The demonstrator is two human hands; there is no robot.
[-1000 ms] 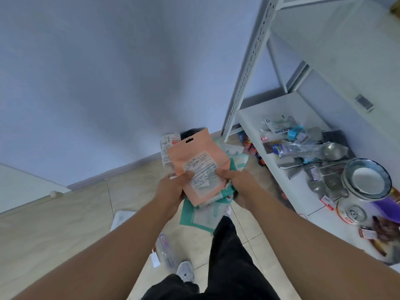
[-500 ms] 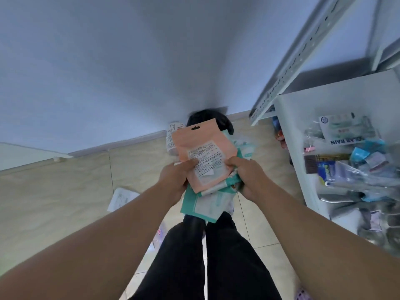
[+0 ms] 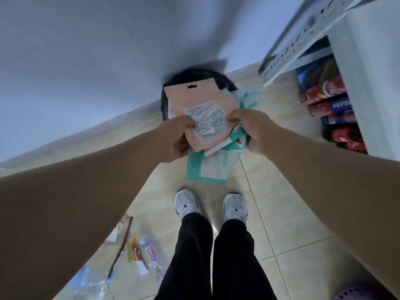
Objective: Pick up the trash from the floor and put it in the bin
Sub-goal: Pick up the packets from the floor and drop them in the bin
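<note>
From the head camera, both hands hold one stack of flat packets over the black bin [image 3: 220, 77], which stands on the floor against the wall and shows only as a dark rim behind the stack. The left hand [image 3: 175, 139] has its fingers [image 3: 188, 123] clenched on the left edge of the peach packet [image 3: 201, 105], thumb pressed on its white printed label; the right hand [image 3: 253, 128] grips the right edge of the same stack, its fingers curled under. Beneath the peach packet hang the teal packets [image 3: 207, 167], fanned toward the person, away from the bin. Nearer than the bin, two white shoes [image 3: 187, 204] stand side by side on the tiled floor [image 3: 281, 202]. Left of the shoes, loose trash lies on the floor: a clear plastic bottle [image 3: 151, 256] and wrappers, blurred. Right of the bin, a white metal shelf [image 3: 363, 68] has red and blue cans [image 3: 329, 105] stacked beneath it.
</note>
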